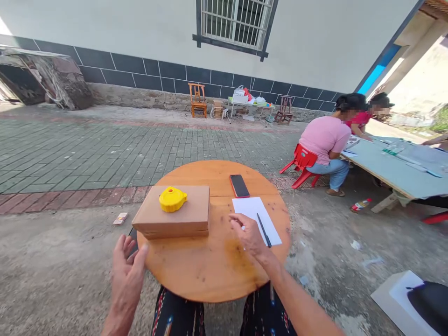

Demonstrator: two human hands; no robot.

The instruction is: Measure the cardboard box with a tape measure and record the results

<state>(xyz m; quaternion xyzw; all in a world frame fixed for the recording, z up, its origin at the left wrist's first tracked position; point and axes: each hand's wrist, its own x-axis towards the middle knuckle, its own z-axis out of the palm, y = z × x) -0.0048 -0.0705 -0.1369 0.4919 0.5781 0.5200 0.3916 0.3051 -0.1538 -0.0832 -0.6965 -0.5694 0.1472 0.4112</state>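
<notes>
And here's the left hand (126, 270), just off the near-left corner of the cardboard box (192, 210), thumb and fingers wide apart, nothing in that grip; it looks more like a loose, ready spread than a hold. Across the desk (196, 266) comes the right hand (250, 235), over the white sheet (249, 206), fingers curled in, a narrow grip. A small pale spot shows between those fingers, but whether it's something held or the paper behind, I can't tell from this angle.

The box lies flat on the left of the round top, and that level lid makes a steady perch for the yellow case (171, 199) with its red button. Over to the right, the dark pen (263, 229) lies aslant on the sheet, right beside the right hand, so presumably placed for easy reach. And the phone (240, 185), face up, sits just beyond the paper, probably parked there to leave the near side free for both arms.
</notes>
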